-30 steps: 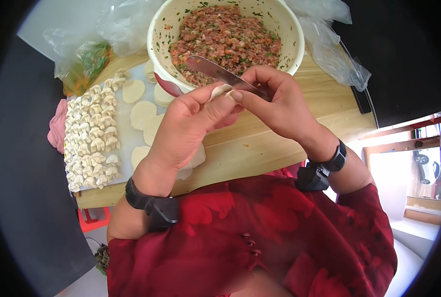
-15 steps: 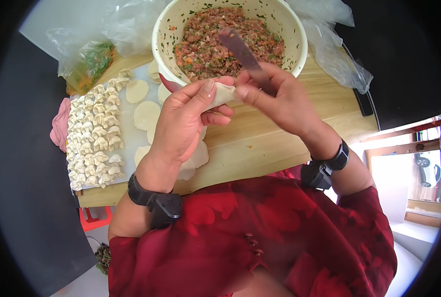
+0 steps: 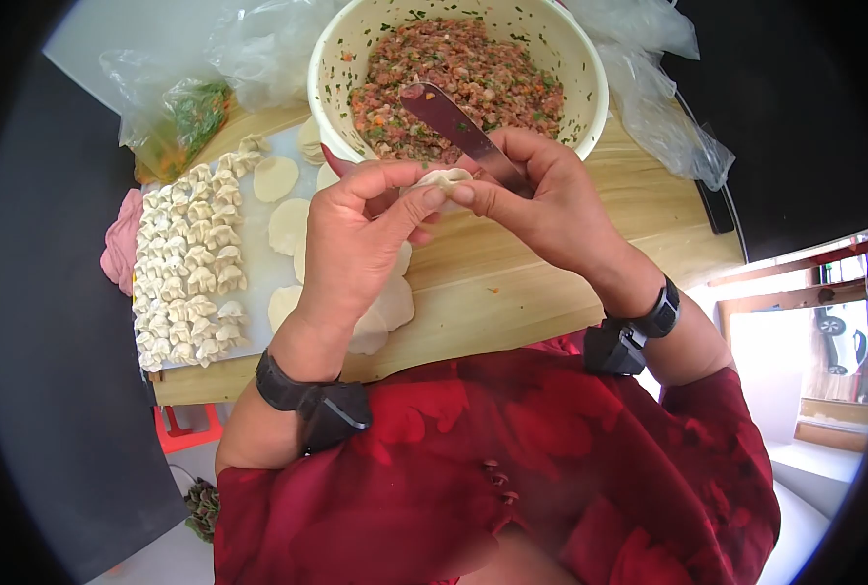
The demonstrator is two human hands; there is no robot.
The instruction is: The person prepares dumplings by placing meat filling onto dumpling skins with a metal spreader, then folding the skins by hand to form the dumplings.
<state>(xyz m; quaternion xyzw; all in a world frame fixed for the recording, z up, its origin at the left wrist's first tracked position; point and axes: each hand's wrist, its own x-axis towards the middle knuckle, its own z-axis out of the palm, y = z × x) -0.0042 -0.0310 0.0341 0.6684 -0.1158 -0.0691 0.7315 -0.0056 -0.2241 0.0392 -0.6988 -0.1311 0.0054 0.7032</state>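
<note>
A small dumpling (image 3: 446,177) with its edges folded up is pinched between the thumbs and fingertips of both hands, just in front of the bowl. My left hand (image 3: 351,229) grips its left end, some fingers curled out of sight behind it. With thumb and finger, my right hand (image 3: 556,205) presses the other end while also keeping a flat metal spatula (image 3: 458,125) in its grasp. That blade slants up and left over the meat filling (image 3: 453,68) in the cream bowl (image 3: 595,97). Round dough wrappers (image 3: 288,227) lie left of my left hand, partly covered by it.
Rows of folded dumplings (image 3: 190,258) fill the left of a white board (image 3: 258,249) on the wooden table (image 3: 551,288). Plastic bags (image 3: 678,127) flank the bowl; one holds greens (image 3: 200,112). A pink cloth (image 3: 122,244) hangs at the left edge.
My hands have drawn closer together, both thumbs now meeting at the dumpling, which looks more folded. The spatula's tip has swung left and lower over the filling.
</note>
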